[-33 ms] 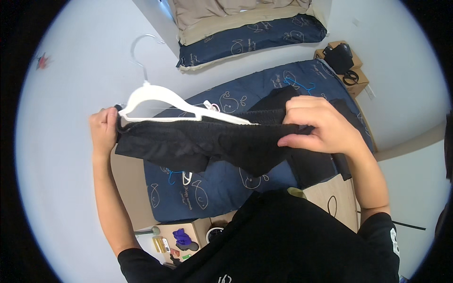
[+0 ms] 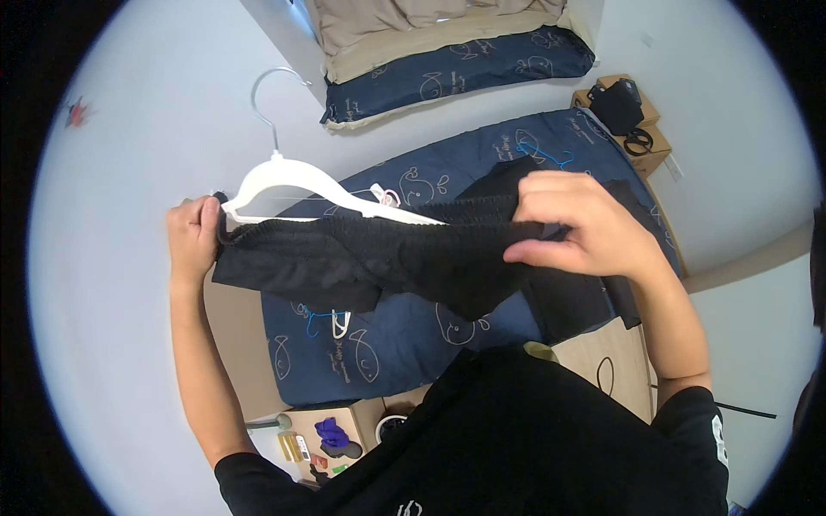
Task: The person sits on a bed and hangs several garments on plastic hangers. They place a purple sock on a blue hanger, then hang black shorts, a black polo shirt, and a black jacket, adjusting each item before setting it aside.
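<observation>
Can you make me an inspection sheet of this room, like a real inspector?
Surface: navy bed with a whale pattern
Things in hand: black garment held up; white hanger partly inside it
Clutter: blue hangers and dark clothes on the bed
Grip: left hand closed on one end of the garment, right hand on the other
Cables: thin dark loop, maybe a cable
Surroundings: pale walls, beige curtain, cardboard boxes

Bed (image 2: 400, 361) in navy whale print — black clothes (image 2: 559, 305) to the right, two blue hangers (image 2: 544, 154)
</observation>
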Demonstrator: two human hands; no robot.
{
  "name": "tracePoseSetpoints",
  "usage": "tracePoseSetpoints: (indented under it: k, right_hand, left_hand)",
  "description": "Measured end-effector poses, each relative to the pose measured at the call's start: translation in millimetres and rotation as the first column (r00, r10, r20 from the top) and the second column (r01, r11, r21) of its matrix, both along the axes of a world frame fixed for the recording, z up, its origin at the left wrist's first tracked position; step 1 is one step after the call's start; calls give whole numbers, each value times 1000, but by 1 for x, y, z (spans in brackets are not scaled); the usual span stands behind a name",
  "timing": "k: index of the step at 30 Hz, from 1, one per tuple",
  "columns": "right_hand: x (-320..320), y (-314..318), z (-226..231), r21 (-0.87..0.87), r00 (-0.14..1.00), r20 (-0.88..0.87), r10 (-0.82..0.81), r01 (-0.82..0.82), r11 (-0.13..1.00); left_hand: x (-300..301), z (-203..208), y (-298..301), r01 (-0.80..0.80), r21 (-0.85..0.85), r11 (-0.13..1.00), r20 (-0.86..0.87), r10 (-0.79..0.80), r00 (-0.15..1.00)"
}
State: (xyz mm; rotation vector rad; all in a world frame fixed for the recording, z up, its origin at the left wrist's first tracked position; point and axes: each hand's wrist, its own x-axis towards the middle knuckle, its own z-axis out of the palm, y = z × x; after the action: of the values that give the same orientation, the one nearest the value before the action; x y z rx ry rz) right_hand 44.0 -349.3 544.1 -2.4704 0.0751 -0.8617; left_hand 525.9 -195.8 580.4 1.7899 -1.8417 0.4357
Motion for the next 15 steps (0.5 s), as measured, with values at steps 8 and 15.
tracePoseSetpoints:
  k: [8, 15]
  right_hand:
    - [21, -15, -14, 145, 976, 144, -165, 144, 979]
    - [22, -34, -49, 488, 950, -30, -312, 286, 825]
  left_hand:
    - [-33, -11, -18, -1, -133, 991, -47, -5, 999]
    - [-77, -16, -30, -96, -169, 981, -339, 34, 940]
